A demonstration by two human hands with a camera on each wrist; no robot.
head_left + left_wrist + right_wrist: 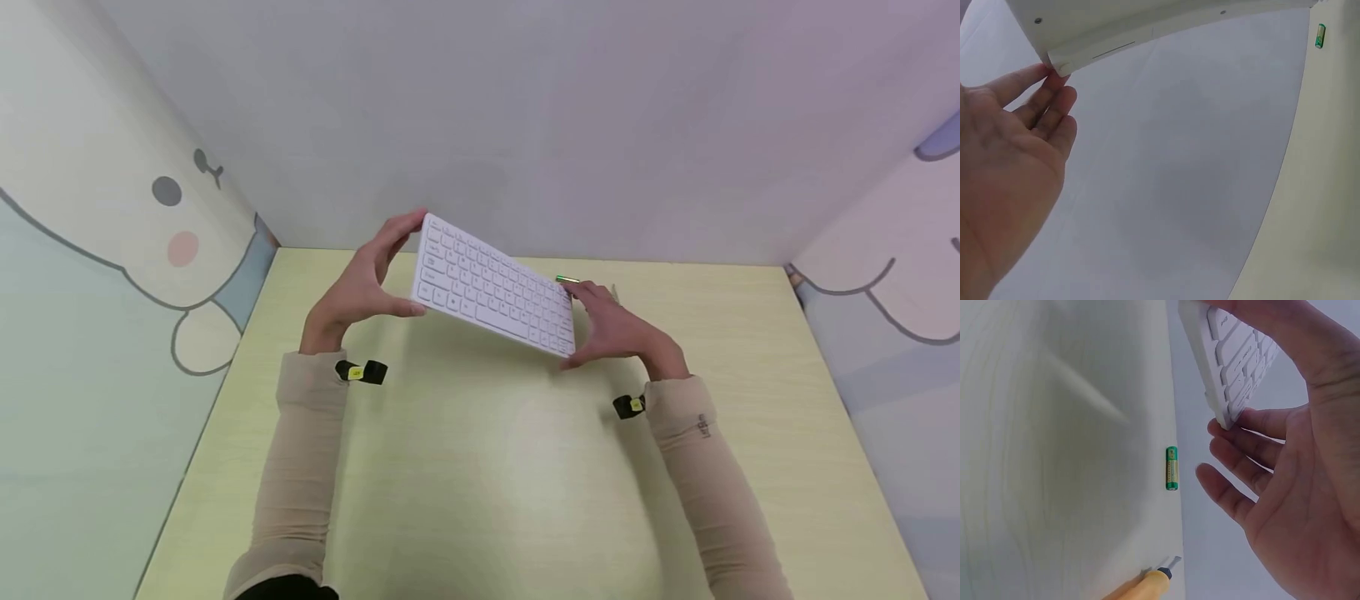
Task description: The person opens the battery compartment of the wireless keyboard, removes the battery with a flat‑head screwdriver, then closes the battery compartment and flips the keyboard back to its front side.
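Observation:
A slim white keyboard (495, 287) is held in the air above the pale table (487, 467), keys toward me, its left end higher. My left hand (375, 271) holds its left end between thumb and fingertips. In the left wrist view the left hand's fingertips (1054, 78) touch a corner of the keyboard's underside (1147, 19). My right hand (600, 321) grips the right end. The right wrist view shows the right hand (1272, 456) with its thumb over the keys of the keyboard (1229, 356) and its fingers below.
A green battery (567, 280) (1172, 468) (1320, 35) lies on the table by the back wall. Beside it is a screwdriver (1147, 584) with a wooden handle. Cartoon-printed panels (112, 250) wall in the table on the left, right and back.

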